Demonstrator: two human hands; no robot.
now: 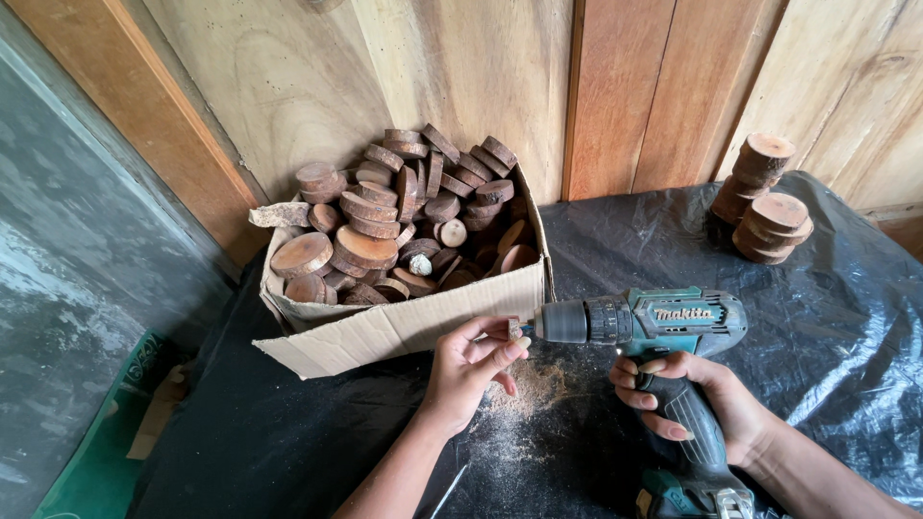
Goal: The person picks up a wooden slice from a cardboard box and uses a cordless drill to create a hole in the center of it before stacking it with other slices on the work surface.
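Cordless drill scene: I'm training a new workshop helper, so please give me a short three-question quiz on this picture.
1. True or false: the right hand grips the handle of the teal cordless drill.
2. What does the left hand hold at the tip of the drill?
A. a small wooden piece
B. a hammer
C. a paintbrush
3. What fills the cardboard box?

Key
1. True.
2. A: a small wooden piece, pinched in the fingers, with sawdust on the black plastic sheet below it.
3. Round wood slices; two more short stacks of wood slices stand on the sheet at the far right.
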